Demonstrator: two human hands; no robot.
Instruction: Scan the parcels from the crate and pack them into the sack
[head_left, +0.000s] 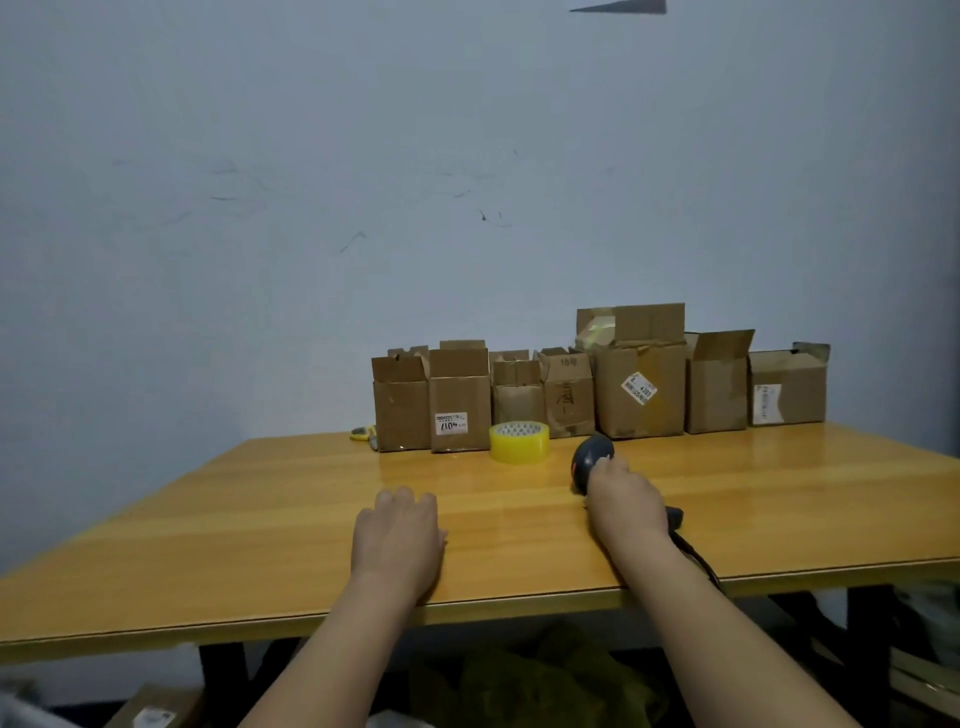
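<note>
Here, tabletop (260, 519): it is made of yellow wood and is seen from above, with a pale wall (363, 156) behind it.
Left hand (397, 535): it is laid flat on the tabletop, palm down. The fingers are kept straight and nothing is held.
Right hand (626, 501): it is wrapped round the handle of the scanner (589, 457), and the scanner is gripped.
Scanner: it is dark and round at the head. The head is pointed away, toward the boxes (639, 389). Whether it is lifted off the tabletop cannot be told.
Cable (696, 556): a black cable is seen running from the scanner handle, over the near edge of the tabletop.
Boxes: a row of brown boxes is lined up at the back of the tabletop, by the wall. The top flaps are left open. White labels are stuck on some of them.
Tape roll (519, 441): a yellow roll is set just in front of the boxes, near the scanner head.
Yellow thing (363, 432): it is tucked at the left end of the row. What it is cannot be told.
Green heap (545, 680): something green and crumpled is seen under the tabletop. Whether it is the sack cannot be told.
Floor box (150, 709): one more brown box with a label is seen low on the left.
</note>
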